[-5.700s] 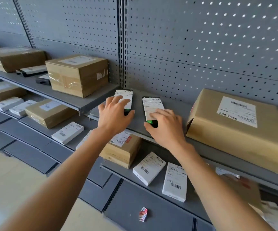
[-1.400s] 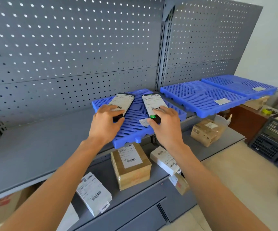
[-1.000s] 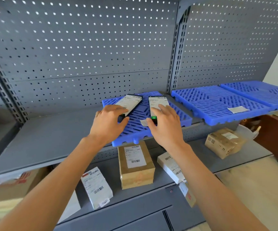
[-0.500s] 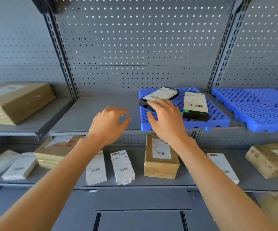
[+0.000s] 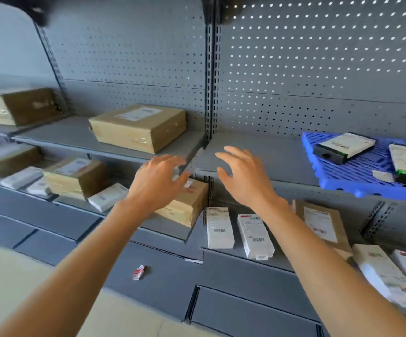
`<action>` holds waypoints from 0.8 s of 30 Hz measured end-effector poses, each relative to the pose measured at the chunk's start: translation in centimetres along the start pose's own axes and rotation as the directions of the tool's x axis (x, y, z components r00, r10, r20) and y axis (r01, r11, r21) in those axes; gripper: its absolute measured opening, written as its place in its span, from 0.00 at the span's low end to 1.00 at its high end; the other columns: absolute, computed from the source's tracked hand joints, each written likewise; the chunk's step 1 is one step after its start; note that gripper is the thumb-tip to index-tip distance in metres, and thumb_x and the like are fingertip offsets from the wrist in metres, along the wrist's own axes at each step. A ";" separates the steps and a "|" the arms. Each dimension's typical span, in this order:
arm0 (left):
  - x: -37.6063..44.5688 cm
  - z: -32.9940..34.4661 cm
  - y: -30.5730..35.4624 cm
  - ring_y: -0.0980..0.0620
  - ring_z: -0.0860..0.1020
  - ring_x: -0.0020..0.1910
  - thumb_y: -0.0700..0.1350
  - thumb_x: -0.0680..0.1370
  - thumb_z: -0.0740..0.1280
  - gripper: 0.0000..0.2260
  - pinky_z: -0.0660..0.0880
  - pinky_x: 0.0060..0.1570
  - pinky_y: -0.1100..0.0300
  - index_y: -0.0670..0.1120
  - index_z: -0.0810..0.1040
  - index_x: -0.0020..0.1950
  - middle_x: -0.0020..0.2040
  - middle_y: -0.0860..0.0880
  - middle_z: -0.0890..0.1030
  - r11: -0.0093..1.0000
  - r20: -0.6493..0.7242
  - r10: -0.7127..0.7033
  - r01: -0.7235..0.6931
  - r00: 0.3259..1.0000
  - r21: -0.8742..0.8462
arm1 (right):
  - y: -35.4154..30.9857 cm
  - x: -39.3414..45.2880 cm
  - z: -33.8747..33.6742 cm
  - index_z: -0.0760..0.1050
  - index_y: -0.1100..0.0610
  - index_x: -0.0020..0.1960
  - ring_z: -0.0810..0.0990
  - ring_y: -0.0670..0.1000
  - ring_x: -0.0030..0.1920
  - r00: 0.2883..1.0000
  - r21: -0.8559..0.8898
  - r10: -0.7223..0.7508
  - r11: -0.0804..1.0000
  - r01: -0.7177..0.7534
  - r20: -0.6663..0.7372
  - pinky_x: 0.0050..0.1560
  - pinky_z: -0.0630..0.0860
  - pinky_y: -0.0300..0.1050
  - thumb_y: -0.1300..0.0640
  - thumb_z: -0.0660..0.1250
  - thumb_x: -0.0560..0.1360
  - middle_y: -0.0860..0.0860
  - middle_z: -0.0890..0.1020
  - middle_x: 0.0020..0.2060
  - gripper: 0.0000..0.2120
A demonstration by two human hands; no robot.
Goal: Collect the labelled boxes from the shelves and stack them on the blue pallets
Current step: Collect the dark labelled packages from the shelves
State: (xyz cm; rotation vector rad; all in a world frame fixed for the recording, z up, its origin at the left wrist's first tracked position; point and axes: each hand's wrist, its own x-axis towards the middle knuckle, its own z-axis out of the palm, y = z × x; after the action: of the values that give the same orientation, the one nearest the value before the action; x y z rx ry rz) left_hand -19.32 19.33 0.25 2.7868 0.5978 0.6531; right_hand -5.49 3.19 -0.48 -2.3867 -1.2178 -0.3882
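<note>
both hands are empty, fingers loosely spread and gripping nothing. the left hand [image 5: 159, 177] hovers in front of the upper shelf [image 5: 63, 136], where a taped brown carton [image 5: 138, 126] lies up and to the left of its fingers, long axis running left to right; the right hand [image 5: 243, 176] is farther from it. far right, the blue pallet [image 5: 338, 173] holds two labelled black boxes [image 5: 344, 147], one cut off by the frame edge. left-side cartons are blurred.

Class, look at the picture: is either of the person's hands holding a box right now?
No: the left hand and right hand both hover open and empty in front of the shelf.
</note>
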 end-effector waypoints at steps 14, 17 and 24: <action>-10.0 -13.2 -24.8 0.48 0.79 0.54 0.57 0.82 0.64 0.12 0.79 0.53 0.52 0.54 0.81 0.61 0.59 0.52 0.82 0.976 -0.096 -0.205 0.211 0.974 0.057 | -27.3 5.8 9.1 0.75 0.53 0.70 0.72 0.52 0.69 0.964 0.218 -0.256 0.947 0.235 0.073 0.70 0.69 0.50 0.53 0.65 0.81 0.49 0.76 0.69 0.18; -12.0 -15.1 -29.2 0.49 0.80 0.55 0.58 0.82 0.62 0.14 0.79 0.54 0.50 0.56 0.80 0.63 0.62 0.53 0.81 0.958 -0.122 -0.273 0.281 0.954 0.054 | -32.0 7.2 11.0 0.75 0.52 0.70 0.73 0.51 0.69 0.942 0.250 -0.310 0.929 0.272 0.127 0.68 0.72 0.52 0.51 0.64 0.80 0.48 0.76 0.68 0.19; -14.0 -17.0 -37.0 0.48 0.79 0.60 0.57 0.83 0.61 0.17 0.77 0.57 0.51 0.53 0.78 0.67 0.65 0.52 0.81 0.911 -0.137 -0.382 0.398 0.914 0.111 | -40.2 10.8 15.3 0.75 0.57 0.69 0.73 0.55 0.67 0.889 0.299 -0.409 0.891 0.341 0.204 0.67 0.71 0.50 0.54 0.63 0.81 0.53 0.77 0.68 0.18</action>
State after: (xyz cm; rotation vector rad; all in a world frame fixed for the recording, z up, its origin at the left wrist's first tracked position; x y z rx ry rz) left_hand -51.22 48.30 -1.04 2.6381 1.2274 0.7037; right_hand -31.36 39.25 0.81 -2.0176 -1.7501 -0.0193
